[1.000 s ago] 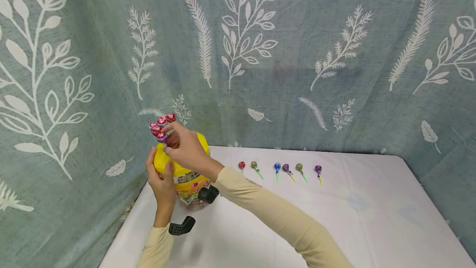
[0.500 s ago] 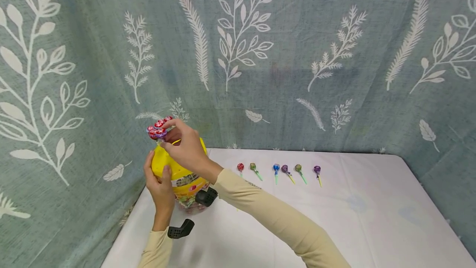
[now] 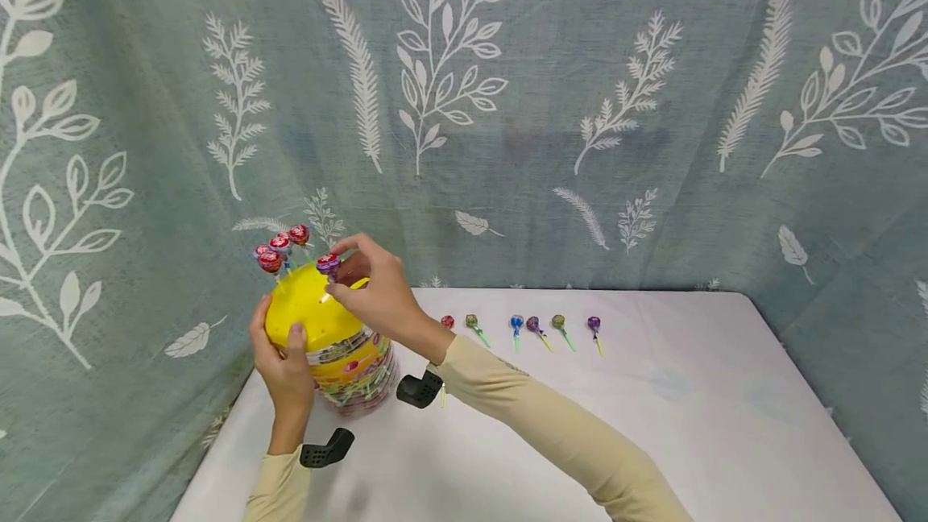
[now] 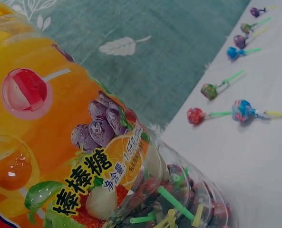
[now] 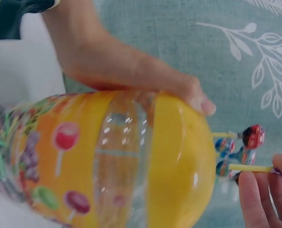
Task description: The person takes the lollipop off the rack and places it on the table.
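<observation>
A clear plastic jar of lollipops stands on the left of the table, topped by a domed yellow lid. My left hand grips the lid and upper jar from the left, thumb toward me. Above the lid's right part, my right hand pinches a purple-and-red lollipop. In the right wrist view its yellow stick points at the lid, the stick's end apart from it. Several red-topped lollipops stand upright on the lid's far left side. The left wrist view shows the jar's orange label.
Several loose lollipops lie in a row on the white table, among them a green one, a blue one and a purple one. A patterned grey-green curtain hangs close behind and beside the table.
My right hand has drawn one lollipop away from the cluster, to the right over the lid. The left hand keeps its grip on the jar, and the head view has shifted slightly.
</observation>
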Motion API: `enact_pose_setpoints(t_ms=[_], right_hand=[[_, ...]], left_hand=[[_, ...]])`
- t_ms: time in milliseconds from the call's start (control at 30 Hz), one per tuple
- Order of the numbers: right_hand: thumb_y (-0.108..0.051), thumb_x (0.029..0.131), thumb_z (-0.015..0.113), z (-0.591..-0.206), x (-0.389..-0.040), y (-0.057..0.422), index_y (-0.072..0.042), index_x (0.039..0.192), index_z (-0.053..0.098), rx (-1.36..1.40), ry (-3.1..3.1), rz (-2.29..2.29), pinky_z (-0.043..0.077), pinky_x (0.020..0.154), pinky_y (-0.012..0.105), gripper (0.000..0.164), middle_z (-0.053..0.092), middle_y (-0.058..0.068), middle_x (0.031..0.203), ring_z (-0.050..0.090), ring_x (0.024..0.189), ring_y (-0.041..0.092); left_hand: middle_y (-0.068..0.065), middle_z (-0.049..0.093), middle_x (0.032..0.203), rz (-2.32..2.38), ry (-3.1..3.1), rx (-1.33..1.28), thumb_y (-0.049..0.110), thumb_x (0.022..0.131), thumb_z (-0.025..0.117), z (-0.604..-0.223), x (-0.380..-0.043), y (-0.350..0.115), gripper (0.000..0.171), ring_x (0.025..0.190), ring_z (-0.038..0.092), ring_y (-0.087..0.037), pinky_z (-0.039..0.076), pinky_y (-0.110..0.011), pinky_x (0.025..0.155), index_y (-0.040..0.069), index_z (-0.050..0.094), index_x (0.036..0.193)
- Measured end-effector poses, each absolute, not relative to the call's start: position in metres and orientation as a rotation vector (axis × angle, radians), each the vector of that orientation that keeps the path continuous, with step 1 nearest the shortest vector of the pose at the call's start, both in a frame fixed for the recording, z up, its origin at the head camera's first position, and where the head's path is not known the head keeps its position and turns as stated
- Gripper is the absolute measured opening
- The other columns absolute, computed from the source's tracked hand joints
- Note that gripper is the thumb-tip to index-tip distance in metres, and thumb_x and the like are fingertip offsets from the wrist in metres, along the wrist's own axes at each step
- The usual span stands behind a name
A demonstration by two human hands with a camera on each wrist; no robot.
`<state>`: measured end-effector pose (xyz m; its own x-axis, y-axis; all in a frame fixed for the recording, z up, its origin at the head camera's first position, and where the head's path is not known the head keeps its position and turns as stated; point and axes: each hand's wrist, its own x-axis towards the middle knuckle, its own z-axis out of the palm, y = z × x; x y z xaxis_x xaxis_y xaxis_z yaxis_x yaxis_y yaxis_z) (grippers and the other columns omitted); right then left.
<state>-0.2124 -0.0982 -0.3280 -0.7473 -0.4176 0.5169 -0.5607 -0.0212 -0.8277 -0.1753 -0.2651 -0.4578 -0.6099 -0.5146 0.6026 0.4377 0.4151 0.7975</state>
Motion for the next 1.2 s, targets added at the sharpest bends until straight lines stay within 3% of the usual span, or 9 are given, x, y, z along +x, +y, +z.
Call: enact_pose_setpoints(t_ms=[267, 467, 800, 1200], right_hand=[[-0.001, 0.082, 0.068, -0.342, -0.212, -0.069, -0.012, 0.111, 0.055, 1.019, -2.213, 1.856, 0.05, 0.065, 0.021, 0.034, 0.066, 0.003, 0.086, 0.06, 0.074, 0.007], [-0.001, 0.082, 0.068, -0.354, -0.214, -0.053, -0.011, 0.111, 0.055, 0.962, -2.251, 1.861, 0.051, 0.064, 0.022, 0.033, 0.065, 0.006, 0.085, 0.061, 0.074, 0.01], [0.007, 0.081, 0.066, -0.354, -0.197, -0.026, 0.005, 0.114, 0.054, 0.846, -2.296, 1.941, 0.052, 0.058, 0.023, 0.035, 0.063, 0.023, 0.087, 0.062, 0.077, 0.036], [0.011, 0.079, 0.065, -0.376, -0.194, -0.008, 0.01, 0.112, 0.052, 0.748, -2.32, 1.986, 0.054, 0.058, 0.03, 0.036, 0.062, 0.028, 0.085, 0.062, 0.076, 0.041]], left_hand=[[0.001, 0.045, 0.136, -1.33, -1.774, 0.049, 0.021, 0.087, 0.049, -0.46, -0.176, -0.272, 0.059, 0.105, 0.047, -0.016, 0.04, -0.02, 0.087, 0.024, 0.037, 0.144], [-0.002, 0.045, 0.137, -1.333, -1.739, 0.006, 0.022, 0.086, 0.05, -0.46, -0.178, -0.275, 0.059, 0.106, 0.048, -0.018, 0.039, -0.021, 0.088, 0.021, 0.038, 0.144], [-0.001, 0.045, 0.136, -1.335, -1.743, -0.01, 0.023, 0.085, 0.051, -0.461, -0.179, -0.27, 0.059, 0.107, 0.047, -0.018, 0.039, -0.022, 0.089, 0.022, 0.038, 0.143], [-0.002, 0.045, 0.138, -1.335, -1.734, -0.013, 0.022, 0.085, 0.05, -0.46, -0.18, -0.269, 0.06, 0.107, 0.048, -0.017, 0.039, -0.021, 0.088, 0.02, 0.039, 0.143]])
